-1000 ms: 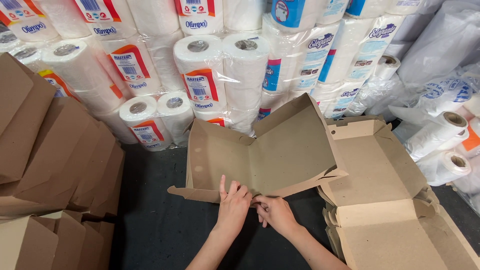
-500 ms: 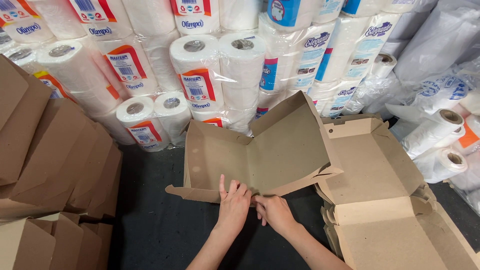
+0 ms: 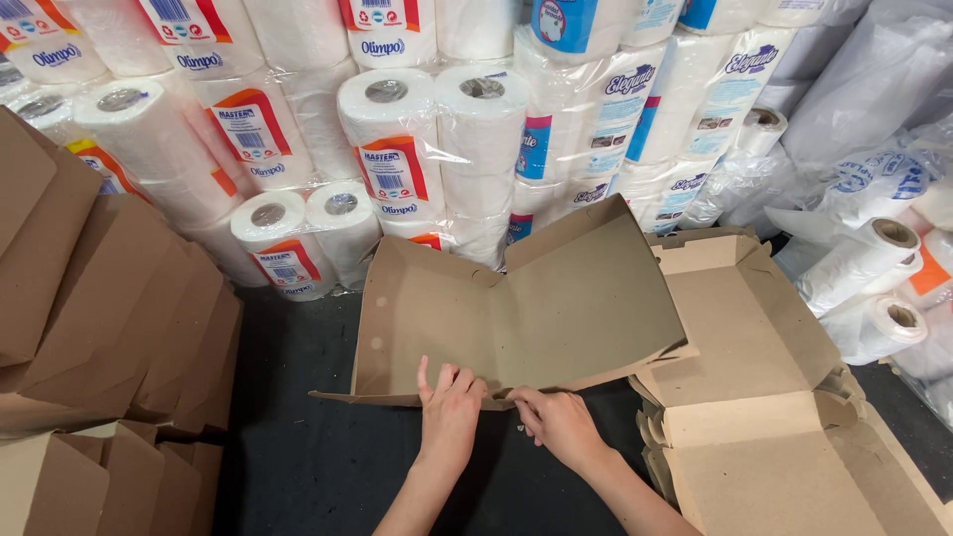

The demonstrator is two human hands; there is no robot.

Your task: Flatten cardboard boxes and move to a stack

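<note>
A flat brown cardboard box blank (image 3: 516,313) stands half folded on the dark surface in front of me, its panels leaning back toward the paper rolls. My left hand (image 3: 449,417) lies against its lower edge with fingers spread upward on the cardboard. Beside it my right hand (image 3: 561,427) pinches the same bottom flap near the middle fold. Both hands touch the blank close together.
A stack of unfolded cardboard blanks (image 3: 764,417) lies at the right. Folded brown boxes (image 3: 99,308) are piled at the left. Wrapped paper towel rolls (image 3: 417,149) form a wall behind, with more plastic-wrapped rolls (image 3: 874,268) at the far right.
The hands stay at the bottom edge of the blank. The cardboard panels have shifted only slightly, opening a little wider.
</note>
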